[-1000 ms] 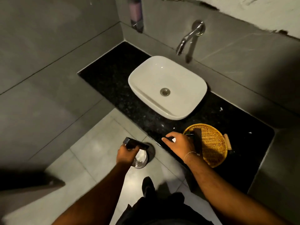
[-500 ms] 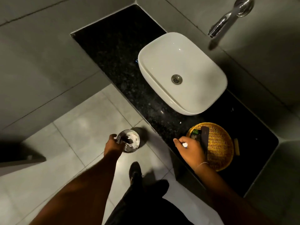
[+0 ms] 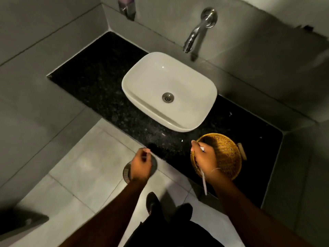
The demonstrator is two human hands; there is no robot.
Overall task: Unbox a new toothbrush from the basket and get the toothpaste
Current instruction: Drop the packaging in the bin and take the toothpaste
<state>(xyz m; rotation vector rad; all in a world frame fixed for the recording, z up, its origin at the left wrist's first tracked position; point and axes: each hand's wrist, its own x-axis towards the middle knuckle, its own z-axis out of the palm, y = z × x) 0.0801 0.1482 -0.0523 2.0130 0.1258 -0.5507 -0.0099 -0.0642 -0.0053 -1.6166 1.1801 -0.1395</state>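
Colours at the sink

White sink (image 3: 187, 82) on speckled black tabletop (image 3: 99, 86); golden-yellow woven basket (image 3: 226, 152); white toothbrush (image 3: 203, 180); grey floor (image 3: 80, 163) tiles.

White sink (image 3: 187, 72) (empty) on black counter (image 3: 99, 82).

bathroom, we judge, dimly lit. a white vessel sink (image 3: 169, 91) with a metal drain sits on a black speckled stone counter (image 3: 99, 86). a chrome tap (image 3: 199, 31) comes out of the wall above it. we note large grey tiles on walls and floor (image 3: 80, 157), and a wall-mounted dispenser (image 3: 125, 5) at the top edge. a small round bin (image 3: 127, 172) stands on the floor by the counter, and a woven basket (image 3: 226, 154) sits on the counter.
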